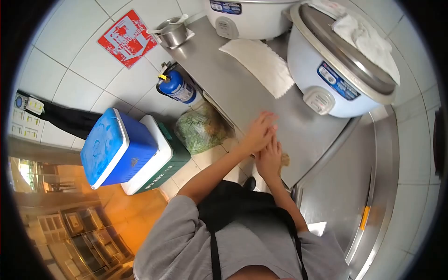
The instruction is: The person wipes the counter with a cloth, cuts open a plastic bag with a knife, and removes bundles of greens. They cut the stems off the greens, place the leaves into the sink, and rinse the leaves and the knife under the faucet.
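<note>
Both hands meet over the near edge of a steel counter (308,140). My left hand (259,132) lies partly across my right hand (269,156), and the two touch at the fingers. The fingers of my left hand are stretched out and slightly blurred. My right hand's fingers point up toward the left one, with no object visible in them. Beside my right wrist is a small tan thing (285,160), too unclear to name. Farther up the counter lies a white cloth (261,63), near a large white rice cooker (312,70).
A second cooker (256,21) and a steel pot (172,35) stand at the back. A folded cloth (361,35) rests on the nearer cooker's lid. To the left are a blue cooler (133,149), a fire extinguisher (177,87) and a bag of greens (201,129).
</note>
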### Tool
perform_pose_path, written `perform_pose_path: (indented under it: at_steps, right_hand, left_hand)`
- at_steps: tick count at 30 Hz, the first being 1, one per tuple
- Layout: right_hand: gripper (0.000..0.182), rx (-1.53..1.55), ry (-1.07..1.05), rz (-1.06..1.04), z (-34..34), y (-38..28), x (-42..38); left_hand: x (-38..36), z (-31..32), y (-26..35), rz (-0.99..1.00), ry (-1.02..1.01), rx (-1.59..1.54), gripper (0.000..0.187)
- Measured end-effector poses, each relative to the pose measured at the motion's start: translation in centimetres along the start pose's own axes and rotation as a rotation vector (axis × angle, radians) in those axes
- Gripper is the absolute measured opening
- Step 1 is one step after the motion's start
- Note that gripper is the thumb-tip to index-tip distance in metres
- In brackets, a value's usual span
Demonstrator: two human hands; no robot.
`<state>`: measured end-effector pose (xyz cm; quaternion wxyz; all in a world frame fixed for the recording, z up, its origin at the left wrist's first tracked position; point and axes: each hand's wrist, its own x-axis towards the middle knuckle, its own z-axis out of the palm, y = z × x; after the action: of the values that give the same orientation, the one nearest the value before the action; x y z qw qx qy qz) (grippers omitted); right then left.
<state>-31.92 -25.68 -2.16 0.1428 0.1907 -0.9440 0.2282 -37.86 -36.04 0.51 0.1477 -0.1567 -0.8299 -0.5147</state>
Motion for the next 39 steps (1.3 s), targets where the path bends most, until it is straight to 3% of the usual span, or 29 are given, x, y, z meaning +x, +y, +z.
perform_pose_path:
  at_steps: [2,6,8,11,15,19,22,26,28,34,39]
  right_hand:
    - [0.044,-0.045,-0.080,-0.169,-0.5,1.9,-0.4]
    - [0.040,-0.129,-0.231,-0.449,-0.9,2.9,0.2]
    - [0.039,-0.114,-0.171,-0.199,0.2,0.9,2.6]
    - [0.041,-0.152,-0.110,-0.095,5.7,-2.3,10.4]
    - [0.043,-0.044,-0.014,-0.145,14.0,-7.5,24.8]
    - [0.036,-0.096,0.254,-0.165,23.7,-11.0,41.6]
    - [0.028,-0.014,0.166,-0.052,28.5,-13.8,49.1]
    - [0.024,0.162,-0.015,-0.272,30.2,-19.7,45.3]
    - [0.025,0.353,0.016,-0.584,30.1,-22.6,44.3]
    - [0.034,0.129,-0.076,-0.687,31.6,-24.6,46.5]
    - [0.031,0.134,-0.127,-0.614,28.5,-21.7,42.6]
  left_hand:
    - [-0.2,-0.6,-0.8,0.010,-0.120,0.087,0.032]
    - [-1.3,-5.8,-2.5,-0.087,-0.111,-0.015,0.031]
    - [-2.1,-9.1,-4.2,-0.164,-0.018,-0.046,0.031]
    - [-2.3,-13.7,-7.7,-0.229,0.092,-0.067,0.029]
    - [-1.5,-18.8,-13.6,-0.212,0.193,-0.061,0.026]
    - [-1.7,-24.4,-17.4,-0.315,0.262,-0.076,0.025]
    - [-3.1,-28.6,-19.1,-0.442,0.292,-0.108,0.025]
    - [-7.0,-31.7,-23.2,-0.541,0.393,-0.061,0.021]
    - [-8.3,-32.5,-24.9,-0.617,0.415,-0.106,0.019]
    - [-4.7,-33.8,-25.5,-0.615,0.289,-0.115,0.019]
    - [-2.1,-33.0,-25.4,-0.589,0.242,-0.191,0.021]
